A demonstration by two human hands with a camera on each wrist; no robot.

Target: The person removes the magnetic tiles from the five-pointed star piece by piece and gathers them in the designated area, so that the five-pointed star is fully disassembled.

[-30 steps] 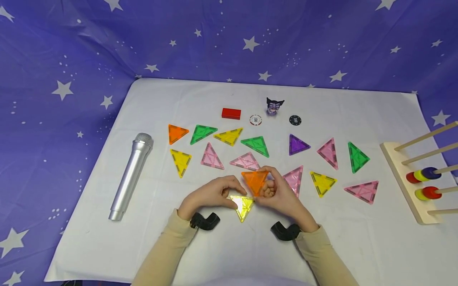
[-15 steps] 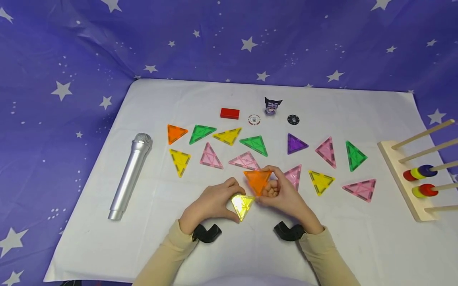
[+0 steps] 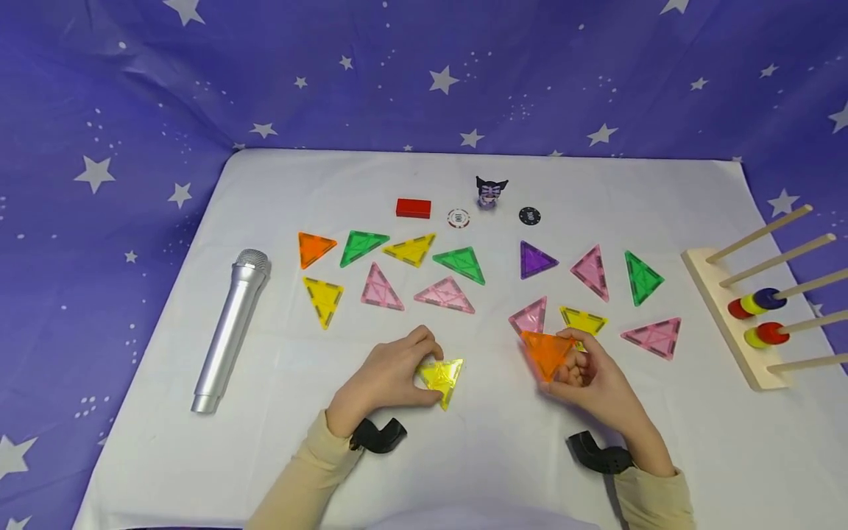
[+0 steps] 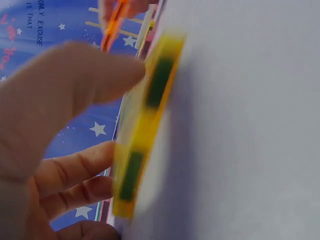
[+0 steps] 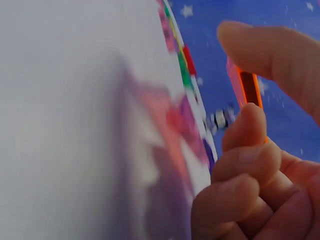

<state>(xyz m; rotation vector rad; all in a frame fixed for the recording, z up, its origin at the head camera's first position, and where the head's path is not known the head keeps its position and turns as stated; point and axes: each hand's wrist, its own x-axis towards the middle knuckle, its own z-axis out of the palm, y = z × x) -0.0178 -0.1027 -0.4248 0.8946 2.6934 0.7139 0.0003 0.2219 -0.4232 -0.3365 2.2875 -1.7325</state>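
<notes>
My left hand [image 3: 391, 379] pinches a yellow triangular magnetic tile [image 3: 445, 377] between thumb and fingers, low over the white cloth. Edge-on in the left wrist view, this yellow tile [image 4: 136, 145] casts a shadow beside it. Farther right, my right hand [image 3: 592, 383] grips an orange triangular magnetic tile [image 3: 547, 352] by its right side, held up off the table. Only a narrow orange edge of that tile [image 5: 250, 85] shows past the thumb in the right wrist view. Behind it lie a pink triangle tile [image 3: 531, 316] and a yellow triangle tile [image 3: 581, 319], each partly covered.
Several other triangle tiles lie spread across the middle, among them a purple one [image 3: 535, 260]. A silver microphone [image 3: 232, 327] lies at left; a wooden peg stand with rings [image 3: 735, 316] is at right. Behind are a red block [image 3: 414, 208], two chips and a small figurine [image 3: 490, 193].
My right hand has moved right with the orange tile, away from the yellow one. My left hand keeps the yellow tile, which has turned slightly. The head view has shifted a little.
</notes>
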